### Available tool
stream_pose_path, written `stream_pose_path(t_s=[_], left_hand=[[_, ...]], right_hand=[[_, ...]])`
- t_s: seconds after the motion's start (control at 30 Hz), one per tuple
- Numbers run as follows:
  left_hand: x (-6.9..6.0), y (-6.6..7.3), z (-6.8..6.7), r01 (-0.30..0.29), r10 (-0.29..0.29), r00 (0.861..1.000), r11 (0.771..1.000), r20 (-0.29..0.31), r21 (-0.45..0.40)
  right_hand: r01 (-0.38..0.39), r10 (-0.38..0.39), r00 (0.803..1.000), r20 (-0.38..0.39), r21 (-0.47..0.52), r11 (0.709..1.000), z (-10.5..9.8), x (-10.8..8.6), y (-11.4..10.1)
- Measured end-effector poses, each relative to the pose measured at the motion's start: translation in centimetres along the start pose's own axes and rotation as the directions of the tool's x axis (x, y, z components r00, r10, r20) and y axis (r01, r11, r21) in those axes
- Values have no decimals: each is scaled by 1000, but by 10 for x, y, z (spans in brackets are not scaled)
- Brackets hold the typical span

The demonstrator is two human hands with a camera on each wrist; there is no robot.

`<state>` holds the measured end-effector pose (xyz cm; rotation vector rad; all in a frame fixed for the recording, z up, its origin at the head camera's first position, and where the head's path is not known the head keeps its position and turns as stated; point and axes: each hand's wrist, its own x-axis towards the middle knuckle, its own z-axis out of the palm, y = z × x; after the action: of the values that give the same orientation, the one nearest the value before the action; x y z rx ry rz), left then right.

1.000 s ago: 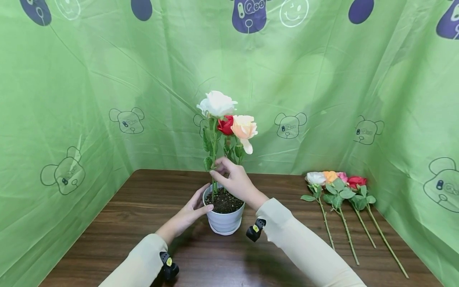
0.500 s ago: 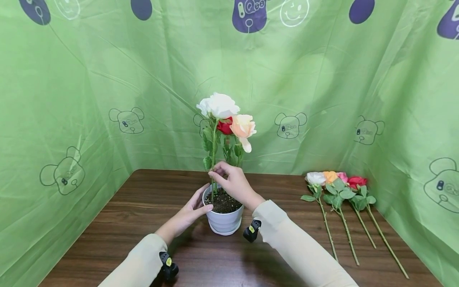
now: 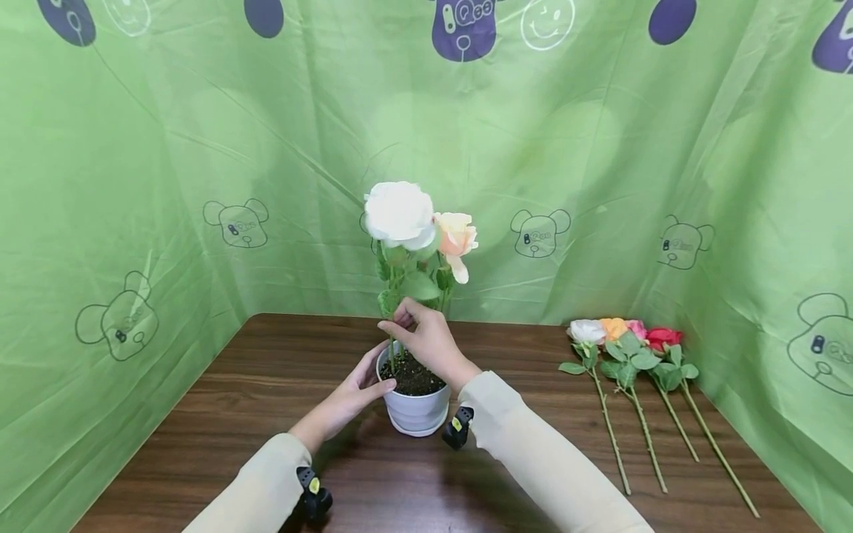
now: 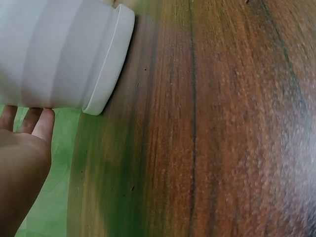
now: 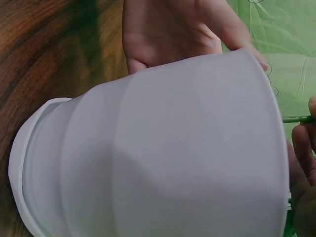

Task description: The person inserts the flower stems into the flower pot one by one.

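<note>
Two hands are engaged on one white flowerpot (image 3: 417, 414), which stands between the left and right edges of the bench (image 3: 233, 414), nearer the far edge than the near. The left hand (image 3: 356, 385) grips the pot's left side, thumb at the rim and fingers against the wall. The right hand (image 3: 429, 337) pinches the stem of an upright white rose (image 3: 400, 215) above the soil (image 3: 420, 376), beside the left rim; how deep that stem is set cannot be told. Principal hazard, as judged: a shallow seating under a large bloom, which would let the rose lean or drop once released. Pressing from that pinch could bow the stem. Force so near the rim could tip the pot should the left hand slacken. The bloom sits close to a peach rose (image 3: 456, 235), whose drooping petal might be knocked loose. The right sleeve (image 3: 533, 437) lies near the stem end of a lying white rose (image 3: 586, 331) toward the right edge; a careless sweep could displace it.
</note>
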<state>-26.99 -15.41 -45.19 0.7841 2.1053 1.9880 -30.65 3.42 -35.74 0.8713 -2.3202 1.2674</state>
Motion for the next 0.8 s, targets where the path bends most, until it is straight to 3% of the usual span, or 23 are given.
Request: stream_pose_path(t_s=[0.4,0.63,0.8], left_hand=[[-1,0,-1,5,-5,1000,1000,-4,0],[1,-2,-1,22,-22,1000,999,-7,-24],[1,-1,-1,22,-23,1000,999,-10,-31]], right_hand=[[-43,44,998,34,-18,999,-3,2,5],[3,2,999,54,-97,995,-11,1,6],[98,-91,993,81,-97,990,-11,0,5]])
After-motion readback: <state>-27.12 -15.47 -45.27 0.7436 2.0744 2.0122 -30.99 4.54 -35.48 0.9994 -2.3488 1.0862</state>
